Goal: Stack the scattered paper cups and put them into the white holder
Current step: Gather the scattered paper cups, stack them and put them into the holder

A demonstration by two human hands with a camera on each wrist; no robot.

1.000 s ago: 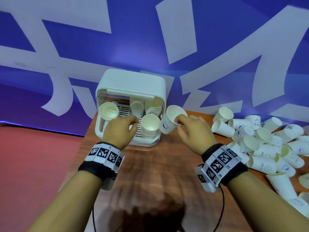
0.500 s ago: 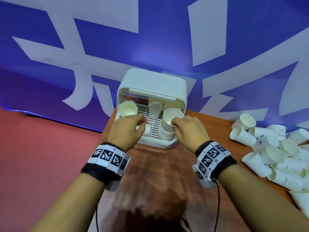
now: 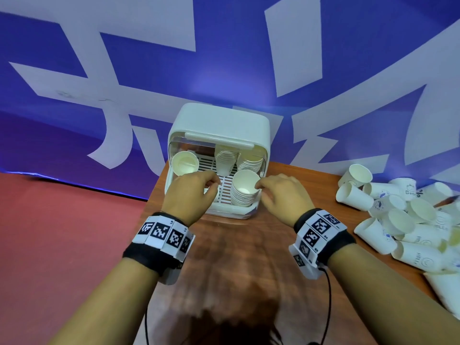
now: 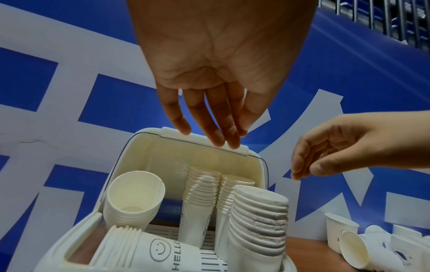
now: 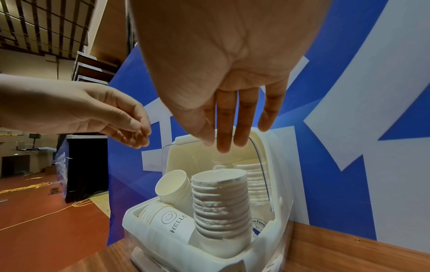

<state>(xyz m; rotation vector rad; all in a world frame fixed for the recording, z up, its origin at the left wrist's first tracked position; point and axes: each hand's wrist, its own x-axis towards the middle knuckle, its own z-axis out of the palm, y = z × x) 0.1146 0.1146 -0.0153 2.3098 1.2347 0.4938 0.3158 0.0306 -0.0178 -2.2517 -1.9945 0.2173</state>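
Observation:
The white holder (image 3: pixel 219 120) stands with its lid raised at the table's far left end, and several stacks of paper cups stand in it. The front right stack (image 3: pixel 245 195) (image 5: pixel 221 202) has a cup freshly on top. My right hand (image 3: pixel 261 189) (image 5: pixel 223 141) hovers just over that stack's rim, fingers straight and empty. My left hand (image 3: pixel 211 185) (image 4: pixel 209 132) hangs over the holder's front left, fingers relaxed, holding nothing. Below it a stack with a smiley and "HELLO" (image 4: pixel 144 248) lies on its side. Scattered cups (image 3: pixel 398 217) lie in a heap on the right.
The wooden table (image 3: pixel 249 245) ends at its left edge beside the holder, with red floor beyond it. A blue and white banner stands right behind the holder. Another stack (image 3: pixel 184 163) leans at the holder's back left, and two more stand at the back.
My right hand carried a cup left to the front right stack, set it on top and let go. My left hand stayed over the holder's front left.

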